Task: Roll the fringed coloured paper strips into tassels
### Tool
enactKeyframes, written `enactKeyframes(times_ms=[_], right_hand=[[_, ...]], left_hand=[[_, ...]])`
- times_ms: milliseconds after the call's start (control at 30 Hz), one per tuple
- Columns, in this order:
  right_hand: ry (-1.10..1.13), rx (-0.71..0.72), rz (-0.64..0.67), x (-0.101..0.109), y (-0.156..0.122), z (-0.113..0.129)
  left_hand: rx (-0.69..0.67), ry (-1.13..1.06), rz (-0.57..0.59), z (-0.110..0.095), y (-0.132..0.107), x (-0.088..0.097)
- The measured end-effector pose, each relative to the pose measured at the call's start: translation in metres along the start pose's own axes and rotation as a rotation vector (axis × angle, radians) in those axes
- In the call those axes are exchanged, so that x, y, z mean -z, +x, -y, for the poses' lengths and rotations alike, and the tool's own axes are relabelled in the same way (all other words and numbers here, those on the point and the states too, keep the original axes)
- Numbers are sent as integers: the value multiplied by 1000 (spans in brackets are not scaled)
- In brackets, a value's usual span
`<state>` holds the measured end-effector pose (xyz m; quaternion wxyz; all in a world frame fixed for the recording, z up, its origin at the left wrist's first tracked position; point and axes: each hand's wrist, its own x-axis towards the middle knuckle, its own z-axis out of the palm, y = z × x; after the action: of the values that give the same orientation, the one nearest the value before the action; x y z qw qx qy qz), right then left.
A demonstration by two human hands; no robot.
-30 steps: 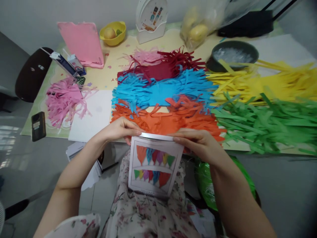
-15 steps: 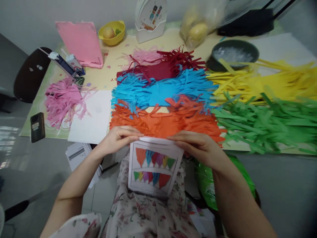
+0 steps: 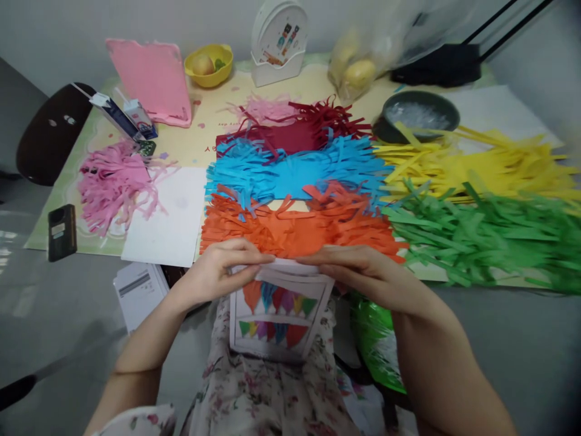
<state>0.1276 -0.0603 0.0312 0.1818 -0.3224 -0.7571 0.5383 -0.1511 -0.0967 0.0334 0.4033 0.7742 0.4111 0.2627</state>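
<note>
A white sheet of paper printed with two rows of colourful tassel bunting (image 3: 275,312) hangs below the table edge, over my lap. Its top edge is folded over. My left hand (image 3: 227,269) pinches the fold near the left corner, and my right hand (image 3: 358,269) presses along it from the right, fingers together. Just beyond my fingers lies fringed orange tissue paper (image 3: 297,233). Behind it come fringed blue tissue paper (image 3: 299,171) and dark red tissue paper (image 3: 295,138).
Yellow fringe (image 3: 490,166) and green fringe (image 3: 490,233) spread at right, near a dark bowl (image 3: 385,124). Pink fringe (image 3: 113,188), white paper (image 3: 166,212), a phone (image 3: 62,233) and drink cartons (image 3: 115,115) are at left. A yellow bowl (image 3: 209,75) and bagged fruit (image 3: 358,72) stand behind.
Both hands have moved slightly inward along the folded top edge, their fingertips now closer together. The camera view has shifted a little. The paper stays held over my lap.
</note>
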Motion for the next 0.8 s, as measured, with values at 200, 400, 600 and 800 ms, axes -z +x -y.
enactKeyframes(times_ms=[200,400,600,800], right_hand=[[-39,30,71,-5,-2,-1],[-113,34,29,-16,2,6],[-164,239,-216,-51,24,26],[-253,539,-132,-99,39,43]], left_hand=[[-12,-27,-35,9,-5,-5],[10,22,-85,9,-7,-2],[-95,209,-208,-16,-31,7],[-89,496,-329,-39,-107,20]])
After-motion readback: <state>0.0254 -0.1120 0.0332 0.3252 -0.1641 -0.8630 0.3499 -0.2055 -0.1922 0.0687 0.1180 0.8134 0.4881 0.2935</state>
